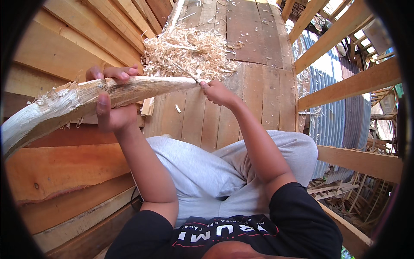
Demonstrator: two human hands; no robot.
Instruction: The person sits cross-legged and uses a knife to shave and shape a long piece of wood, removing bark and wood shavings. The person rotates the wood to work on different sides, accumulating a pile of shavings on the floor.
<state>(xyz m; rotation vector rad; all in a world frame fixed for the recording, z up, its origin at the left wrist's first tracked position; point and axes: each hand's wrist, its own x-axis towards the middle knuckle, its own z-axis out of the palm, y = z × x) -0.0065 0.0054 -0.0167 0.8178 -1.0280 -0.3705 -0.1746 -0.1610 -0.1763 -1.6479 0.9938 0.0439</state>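
Head view: the left hand (117, 117) grips a long pale wooden piece (146, 88), its fingers over the far side and its thumb on the near side. The piece stretches across the left edge of the plank floor (258, 99). The right hand (219, 93), closed on a thin dark tool (188, 73), is at the piece's narrow tip. Curled shavings (189, 52) lie heaped along that left edge, beyond both hands.
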